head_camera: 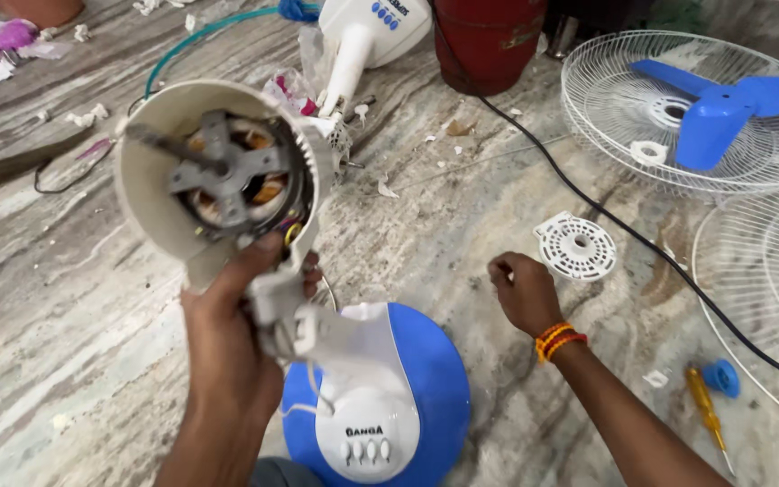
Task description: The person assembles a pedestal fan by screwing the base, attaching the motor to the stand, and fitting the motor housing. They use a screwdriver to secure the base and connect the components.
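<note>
Fan motor housing (218,171) atop left hand (236,316)

Bright, even daylight fills the scene, with soft, short shadows under the blue fan base (426,397) and the forearms. The marble floor (65,298) shows a mild sheen without harsh glare. Focus is fairly sharp centrally; edges bend and soften slightly.
</note>
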